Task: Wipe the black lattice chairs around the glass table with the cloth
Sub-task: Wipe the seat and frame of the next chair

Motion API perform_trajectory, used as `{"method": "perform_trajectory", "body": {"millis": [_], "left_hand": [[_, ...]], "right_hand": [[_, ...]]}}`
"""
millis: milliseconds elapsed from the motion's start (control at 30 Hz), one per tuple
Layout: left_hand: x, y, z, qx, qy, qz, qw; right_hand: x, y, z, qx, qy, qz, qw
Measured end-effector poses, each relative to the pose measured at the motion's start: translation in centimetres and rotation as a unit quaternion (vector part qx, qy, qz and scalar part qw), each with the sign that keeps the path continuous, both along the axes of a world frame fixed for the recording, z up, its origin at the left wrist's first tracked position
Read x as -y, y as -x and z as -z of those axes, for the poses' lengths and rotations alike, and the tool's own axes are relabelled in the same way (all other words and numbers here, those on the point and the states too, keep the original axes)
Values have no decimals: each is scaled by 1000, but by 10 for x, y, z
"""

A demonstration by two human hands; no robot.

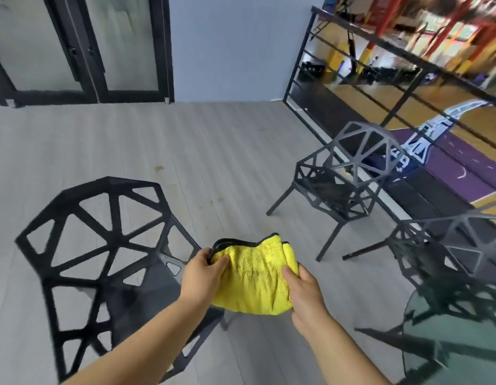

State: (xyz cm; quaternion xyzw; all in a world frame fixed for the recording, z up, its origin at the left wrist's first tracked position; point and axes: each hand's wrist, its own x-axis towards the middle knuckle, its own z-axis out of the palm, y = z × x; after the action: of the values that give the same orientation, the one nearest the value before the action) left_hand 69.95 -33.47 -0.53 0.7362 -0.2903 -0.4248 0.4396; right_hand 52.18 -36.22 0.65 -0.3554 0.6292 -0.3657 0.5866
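I hold a folded yellow cloth (255, 282) with a black edge in front of me, above the floor. My left hand (205, 273) pinches its left edge and my right hand (305, 295) grips its right side. One black lattice chair (102, 245) stands at the lower left, its back toward me, just left of the cloth. A second lattice chair (349, 173) stands farther off to the right. A third (457, 254) sits at the right edge beside the round glass table (468, 343), partly seen through the glass.
Grey plank floor (185, 151) spreads between the chairs. A black metal railing (380, 79) runs along the right, overlooking a sports court below. Dark-framed glass doors (83, 51) stand at the far left, beside a pale wall.
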Motion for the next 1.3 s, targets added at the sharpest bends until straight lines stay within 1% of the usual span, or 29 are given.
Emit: {"method": "perform_trajectory", "body": {"millis": [67,167,233,300,367,433,467,500,567,667,733,767,867,900,1000,1067,1100,1133,1200,1300], "left_hand": [[1,4,-9,58,0,58,997],[-1,12,-15,64,-9,149,987],[-6,20,-12,91,-30,201,975],[-13,38,-10,125,-17,236,963],[-26,70,-18,106,-12,313,944],[-47,110,-31,28,-32,407,912],[-59,131,-34,-19,-36,435,900],[-72,152,-36,-47,-36,455,889],[-100,191,-38,-47,-35,498,865],[-145,238,-40,-11,-16,575,818],[-175,264,-43,2,-9,613,790],[-191,275,-43,-2,-11,628,778],[-238,310,-47,1,2,660,751],[-256,322,-52,-5,4,670,743],[-316,365,-58,-13,16,718,696],[-358,395,-58,-15,29,761,648],[-377,410,-58,-13,38,782,622],[-396,425,-58,-8,51,800,598],[-429,454,-61,18,77,824,562],[-469,494,-63,49,87,842,530]], "right_hand": [[-17,3,-9,17,-16,45,999],[-45,12,-24,48,-22,120,991],[-66,19,-34,42,-15,171,984],[-90,31,-38,16,-9,217,976],[-119,45,-36,-17,-9,254,967],[-150,59,-36,-52,-16,287,956],[-167,66,-37,-62,-21,305,950],[-185,75,-37,-70,-32,324,943],[-222,91,-40,-78,-41,353,931],[-280,116,-46,-80,-45,403,911],[-317,131,-51,-61,-35,433,899],[-337,139,-52,-47,-34,458,887],[-397,168,-51,-8,-15,552,833],[-418,179,-50,9,-2,572,820],[-473,211,-52,99,37,588,802],[-502,232,-56,176,82,592,782],[-516,245,-55,198,105,602,767],[-531,259,-54,213,126,607,755],[-566,288,-53,230,154,608,744],[-625,325,-50,236,165,605,742]]}}
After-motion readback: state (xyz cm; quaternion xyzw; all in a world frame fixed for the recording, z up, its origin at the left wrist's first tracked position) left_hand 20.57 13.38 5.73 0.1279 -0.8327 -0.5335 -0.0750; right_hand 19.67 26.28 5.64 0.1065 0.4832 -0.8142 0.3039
